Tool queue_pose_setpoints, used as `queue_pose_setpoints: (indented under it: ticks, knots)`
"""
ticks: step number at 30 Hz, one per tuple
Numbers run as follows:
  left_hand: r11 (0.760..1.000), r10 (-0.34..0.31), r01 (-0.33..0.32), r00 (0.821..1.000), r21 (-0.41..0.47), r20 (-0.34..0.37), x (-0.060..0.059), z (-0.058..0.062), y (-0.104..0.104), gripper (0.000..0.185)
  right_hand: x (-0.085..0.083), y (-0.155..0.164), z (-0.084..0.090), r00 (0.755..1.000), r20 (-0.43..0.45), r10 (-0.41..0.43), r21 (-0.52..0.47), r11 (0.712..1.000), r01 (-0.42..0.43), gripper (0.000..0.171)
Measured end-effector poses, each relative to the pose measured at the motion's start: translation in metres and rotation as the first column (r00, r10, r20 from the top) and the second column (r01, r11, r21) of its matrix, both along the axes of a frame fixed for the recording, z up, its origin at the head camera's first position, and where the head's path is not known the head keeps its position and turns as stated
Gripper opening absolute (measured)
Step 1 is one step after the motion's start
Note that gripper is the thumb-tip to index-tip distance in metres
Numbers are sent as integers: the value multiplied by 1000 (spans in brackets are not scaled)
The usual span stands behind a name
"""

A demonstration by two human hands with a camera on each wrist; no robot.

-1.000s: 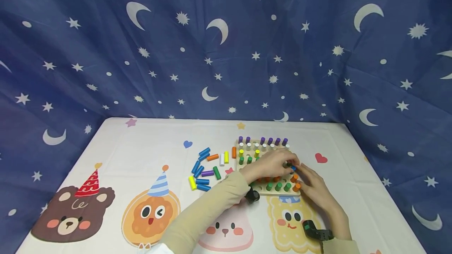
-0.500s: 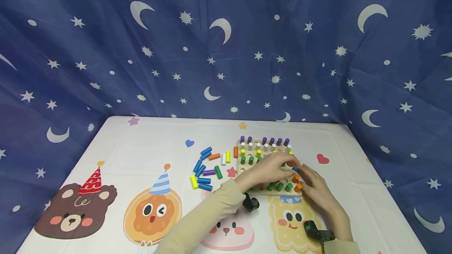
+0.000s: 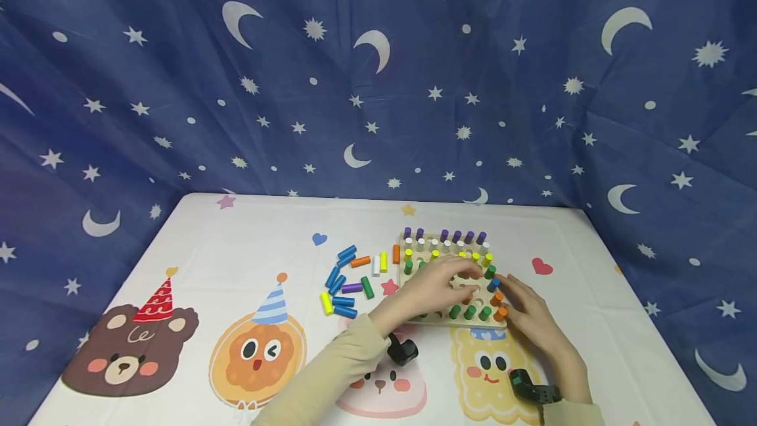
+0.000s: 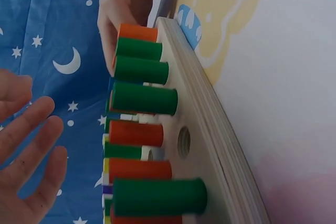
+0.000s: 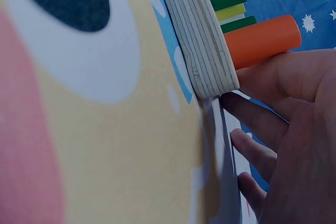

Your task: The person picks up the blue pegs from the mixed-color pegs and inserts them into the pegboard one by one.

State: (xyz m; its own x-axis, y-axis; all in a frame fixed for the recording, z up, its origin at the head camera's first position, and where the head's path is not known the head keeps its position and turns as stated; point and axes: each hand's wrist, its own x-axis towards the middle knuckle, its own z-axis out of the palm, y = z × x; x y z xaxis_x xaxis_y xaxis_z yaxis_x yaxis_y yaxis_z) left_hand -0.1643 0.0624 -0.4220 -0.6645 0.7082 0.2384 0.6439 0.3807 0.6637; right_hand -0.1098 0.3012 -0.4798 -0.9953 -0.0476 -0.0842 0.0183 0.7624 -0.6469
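A wooden pegboard stands on the table with rows of coloured pegs upright in it. My left hand hovers over its middle, fingers apart and nothing between them; the left wrist view shows these fingers spread beside the pegs. A blue peg stands at the right end of its row, between a green peg and an orange peg. Along the board's right edge rests my right hand. In the right wrist view its thumb touches the board's corner, close to an orange peg.
Left of the board lie several loose blue pegs, a purple peg, a green peg, and some yellow, white and orange ones. The white tablecloth bears cartoon prints. A blue starry curtain hangs behind.
My left hand has let go of the blue peg at the board's right side and drawn back to the left, opening its fingers. The right hand stays by the edge.
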Motion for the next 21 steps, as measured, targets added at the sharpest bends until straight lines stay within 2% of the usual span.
queue_pose_setpoints:
  ticks: [11, 21]
  knots:
    - [994, 107, -107, 994, 28, -1, 2, 7, -29, 26, 0, -2, 2, 1000, 18, -6, 0, 1000, 6, 58]
    - [977, 195, -199, 979, 72, 52, -9, 3, -53, 26, 0, -3, 1, 1000, 17, -9, -10, 1000, 9, 59]
